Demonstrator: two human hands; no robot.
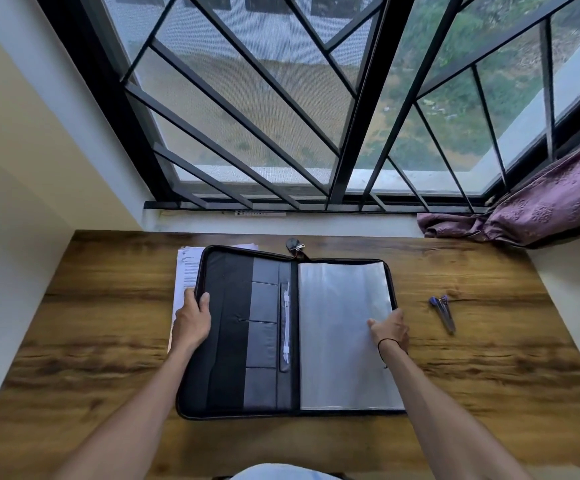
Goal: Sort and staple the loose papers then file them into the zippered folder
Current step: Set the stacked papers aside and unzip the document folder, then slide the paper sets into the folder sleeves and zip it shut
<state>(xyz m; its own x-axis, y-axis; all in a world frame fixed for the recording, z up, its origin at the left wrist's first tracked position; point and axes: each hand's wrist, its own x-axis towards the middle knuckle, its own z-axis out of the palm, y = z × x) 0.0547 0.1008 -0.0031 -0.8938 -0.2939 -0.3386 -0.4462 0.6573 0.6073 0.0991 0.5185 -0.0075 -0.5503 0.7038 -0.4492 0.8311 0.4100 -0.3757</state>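
Papers (185, 271), thin and floppy, peek from under the stiff open folder (257, 327) at nine o'clock, where the left hand (191, 318) grips its edge, while at three o'clock the right hand (389, 329) pinches the slippery clear sleeves (340, 306), best taken edgewise.

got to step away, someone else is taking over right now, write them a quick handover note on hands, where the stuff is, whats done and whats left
Left hand: grips the left edge of the open zippered folder, thumb on the inside cover.
Right hand: fingers on the right edge of the clear sleeves, near the folder's rim.
Loose papers: stacked on the table, partly under the folder's left side.
Stapler: on the table right of the folder, untouched.
Done: folder unzipped and laid open flat.
Left: sort and staple the papers, file them, zip the folder. Whether any are already stapled cannot be told.
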